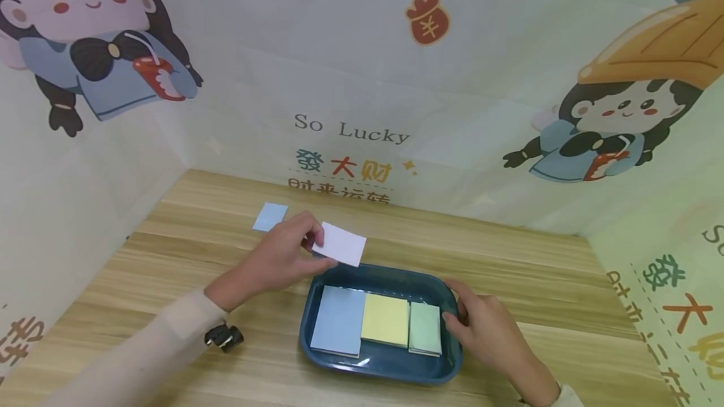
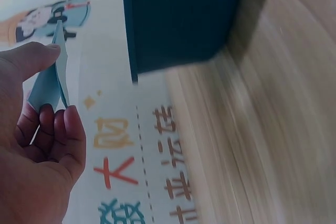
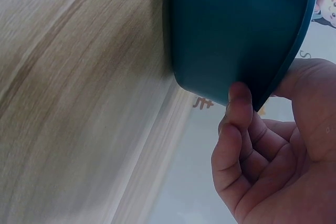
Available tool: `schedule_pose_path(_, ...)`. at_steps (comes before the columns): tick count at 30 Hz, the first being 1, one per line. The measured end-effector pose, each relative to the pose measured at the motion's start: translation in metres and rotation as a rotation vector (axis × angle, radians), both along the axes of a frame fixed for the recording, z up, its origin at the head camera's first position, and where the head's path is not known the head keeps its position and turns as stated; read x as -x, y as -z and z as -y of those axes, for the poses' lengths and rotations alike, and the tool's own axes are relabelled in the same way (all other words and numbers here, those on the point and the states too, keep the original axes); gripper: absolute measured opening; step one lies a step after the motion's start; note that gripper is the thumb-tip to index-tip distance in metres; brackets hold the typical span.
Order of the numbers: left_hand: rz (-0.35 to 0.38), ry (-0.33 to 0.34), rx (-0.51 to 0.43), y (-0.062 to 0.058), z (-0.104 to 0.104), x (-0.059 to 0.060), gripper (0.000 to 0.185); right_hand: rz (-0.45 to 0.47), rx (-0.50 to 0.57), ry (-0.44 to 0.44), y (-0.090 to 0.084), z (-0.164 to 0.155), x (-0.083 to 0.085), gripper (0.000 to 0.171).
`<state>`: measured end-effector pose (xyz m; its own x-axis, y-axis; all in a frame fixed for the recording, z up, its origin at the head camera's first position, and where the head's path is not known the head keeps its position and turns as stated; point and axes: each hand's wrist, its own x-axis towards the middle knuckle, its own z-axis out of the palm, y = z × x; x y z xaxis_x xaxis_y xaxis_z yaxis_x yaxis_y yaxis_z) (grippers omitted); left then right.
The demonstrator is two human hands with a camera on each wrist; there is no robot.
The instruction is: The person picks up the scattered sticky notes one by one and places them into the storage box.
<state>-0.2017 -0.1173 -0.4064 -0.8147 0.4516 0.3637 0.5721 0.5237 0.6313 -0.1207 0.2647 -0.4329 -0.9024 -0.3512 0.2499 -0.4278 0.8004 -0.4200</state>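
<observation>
My left hand [image 1: 288,253] pinches a pale paper note [image 1: 342,245] between thumb and fingers, above the far left rim of a dark blue tray [image 1: 390,367]. In the left wrist view the held note [image 2: 46,85] looks bluish, with two leaves spread apart at the lower end. Inside the tray lie a blue pad of notes [image 1: 338,319], a smaller yellow pad [image 1: 386,319] and a green pad [image 1: 424,330], side by side. At the tray's right end, my right hand [image 1: 489,328] grips the rim, thumb inside and fingers against the outer wall [image 3: 231,40].
A light blue note [image 1: 270,215] lies on the wooden table [image 1: 565,287], beyond the left hand. A black object [image 1: 224,336] sits at the left wrist. Printed cloth walls [image 1: 481,193] stand around the table's back and sides.
</observation>
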Motion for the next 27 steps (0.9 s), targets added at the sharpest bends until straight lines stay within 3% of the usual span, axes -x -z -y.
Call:
schedule_pose_path(9, -0.065, 0.116, 0.056, -0.003, -0.029, -0.011, 0.039, 0.004, 0.001, 0.007, -0.001, 0.000, 0.000, 0.049)
schedule_pose_path(17, -0.076, 0.196, 0.100, -0.003, -0.051, -0.018, 0.035, 0.005, 0.001, 0.016, -0.001, -0.001, 0.000, 0.049)
schedule_pose_path(27, -0.057, 0.398, 0.152, 0.003, -0.080, -0.022, 0.032, -0.020, 0.000, 0.003, 0.000, -0.001, 0.002, 0.048)
